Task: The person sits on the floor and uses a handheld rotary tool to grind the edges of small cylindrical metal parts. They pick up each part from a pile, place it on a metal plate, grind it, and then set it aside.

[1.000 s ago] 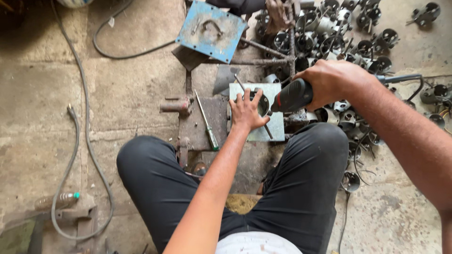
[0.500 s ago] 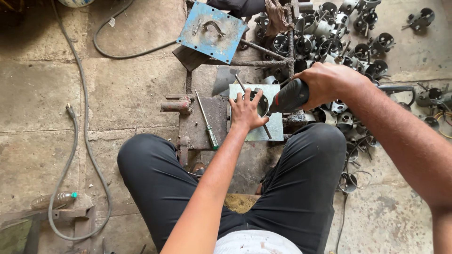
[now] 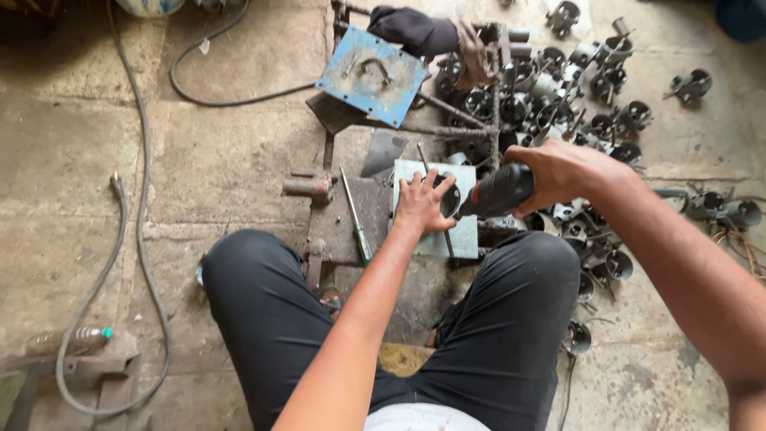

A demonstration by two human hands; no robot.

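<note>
Even, soft daylight noted, shadows faint and diffuse, no glare recorded, focus sharp throughout, wide-angle distortion observed at edges.

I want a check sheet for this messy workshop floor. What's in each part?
Surface: stained concrete floor.
Job's things: pale metal plate flat under the left hand; black power tool over it.
Clutter: heap of round metal parts, blue plate, green-handled screwdriver, plastic bottle.
Hands: left hand pressing the plate; right hand gripping the tool.
Cables: grey hose, black cable.
Surroundings: another person's hand among the parts.
</note>
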